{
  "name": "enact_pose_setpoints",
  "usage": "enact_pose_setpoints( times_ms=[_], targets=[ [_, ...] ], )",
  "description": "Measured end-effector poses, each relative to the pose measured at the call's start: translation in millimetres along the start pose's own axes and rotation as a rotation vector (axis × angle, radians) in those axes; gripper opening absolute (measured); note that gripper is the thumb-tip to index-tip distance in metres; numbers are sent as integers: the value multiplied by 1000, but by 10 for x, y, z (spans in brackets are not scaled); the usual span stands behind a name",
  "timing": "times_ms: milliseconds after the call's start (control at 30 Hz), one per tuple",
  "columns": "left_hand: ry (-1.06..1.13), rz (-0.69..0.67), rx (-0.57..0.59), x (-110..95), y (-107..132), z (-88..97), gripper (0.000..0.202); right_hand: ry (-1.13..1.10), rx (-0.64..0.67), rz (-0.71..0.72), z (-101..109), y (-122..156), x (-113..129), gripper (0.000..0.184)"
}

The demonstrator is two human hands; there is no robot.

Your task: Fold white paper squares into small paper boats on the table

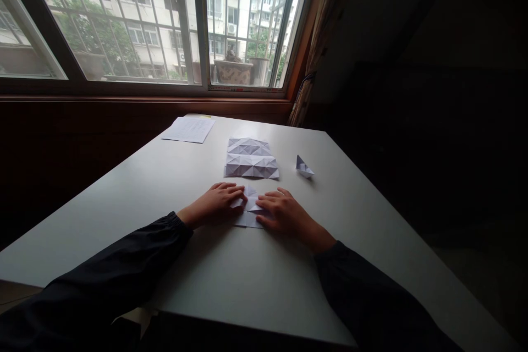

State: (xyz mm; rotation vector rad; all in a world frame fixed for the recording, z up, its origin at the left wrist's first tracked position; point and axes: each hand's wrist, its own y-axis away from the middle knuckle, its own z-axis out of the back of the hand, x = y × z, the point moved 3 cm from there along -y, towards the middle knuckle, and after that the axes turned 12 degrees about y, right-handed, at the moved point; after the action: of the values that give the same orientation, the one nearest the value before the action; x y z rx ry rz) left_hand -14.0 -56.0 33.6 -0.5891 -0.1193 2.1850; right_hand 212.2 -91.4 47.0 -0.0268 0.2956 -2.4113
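A small piece of folded white paper lies on the table in front of me, with a pointed flap standing out at its top middle. My left hand is closed over its left side, fingertips on the folds. From the right, my right hand grips the other side, its fingers bent and the thumb near the lower edge. Both hands cover much of the paper's sides. Just beyond them rests a larger creased white sheet with a pattern of triangular folds. A little paper boat stands to the right of that sheet.
Flat sheets of paper lie at the table's far left corner. The white table narrows toward a barred window behind it. A tied curtain hangs beside the window, and the right side of the room is dark.
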Motion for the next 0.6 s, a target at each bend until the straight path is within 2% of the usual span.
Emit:
enact_pose_setpoints(
  times_ms=[167, 300, 367, 433, 500, 600],
  targets=[
    [-18, -6, -44, -82, -22, 62, 30, -22, -19, -1, 1, -14, -53, 37],
    [-26, 14, -36, -40, -17, 52, 33, -67, 48, -3, -56, 7, -70, 59],
    [-23, 27, -5, 26, 11, 31, 41, -86, 90, -17, -89, 28, -68, 73],
    [-7, 39, 60, 102, 48, 4, 58, -107, 105, -34, -110, 46, -61, 79],
    [17, 49, 128, 166, 80, -18, 73, -113, 103, -46, -121, 54, -58, 77],
    [53, 54, 155, 216, 92, -10, 77, -82, 100, -43, -127, 54, -78, 67]
  ],
)
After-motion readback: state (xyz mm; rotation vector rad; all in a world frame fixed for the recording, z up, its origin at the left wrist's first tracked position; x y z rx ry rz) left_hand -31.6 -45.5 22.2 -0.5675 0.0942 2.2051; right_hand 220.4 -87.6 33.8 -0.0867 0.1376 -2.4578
